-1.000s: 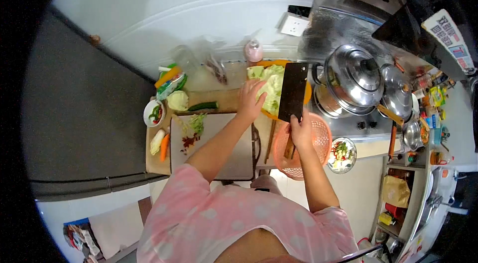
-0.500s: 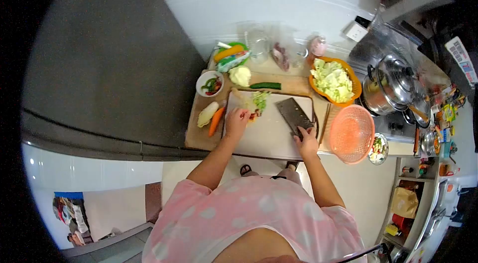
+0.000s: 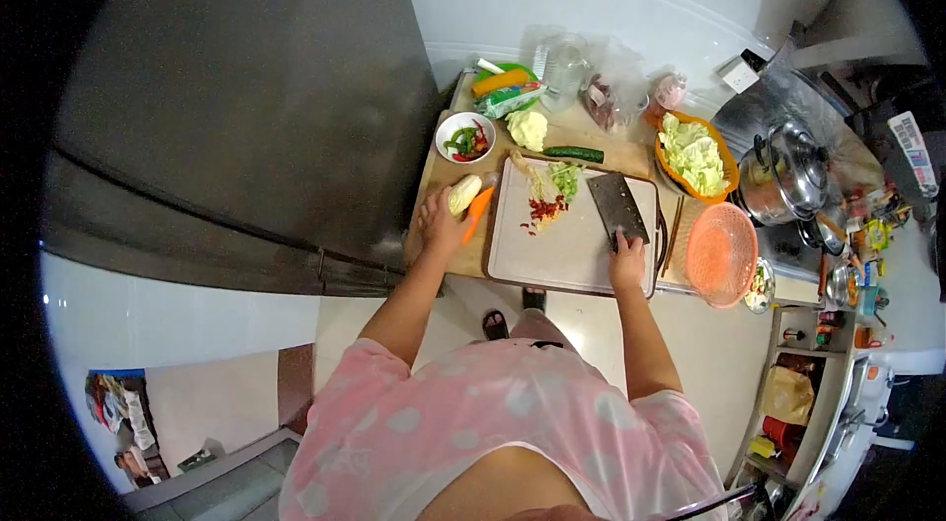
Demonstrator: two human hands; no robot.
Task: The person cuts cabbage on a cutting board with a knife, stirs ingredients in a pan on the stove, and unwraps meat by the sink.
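Note:
My left hand (image 3: 440,221) is closed round a pale, elongated baby cabbage (image 3: 465,194) at the left of the counter. A carrot (image 3: 478,215) lies right beside it. In my right hand (image 3: 627,260) is the handle of a cleaver (image 3: 618,205), its dark broad blade flat over the right side of the cutting board (image 3: 581,258). Chopped red pepper bits (image 3: 543,212) and chopped green pieces (image 3: 566,180) lie in small piles on the board's left half, with pale shreds near them.
Behind the board are a cucumber (image 3: 574,154), a cauliflower-like pale chunk (image 3: 527,130) and a white bowl (image 3: 441,143) of cut peppers. To the right stand an orange basket (image 3: 730,152) of cabbage leaves, a pink colander (image 3: 722,255) and a steel pot (image 3: 796,181).
My left hand has left the chopped piles on the board, moved left and taken hold of the baby cabbage. The cleaver stays in my right hand, turned a little more upright. The view has shifted.

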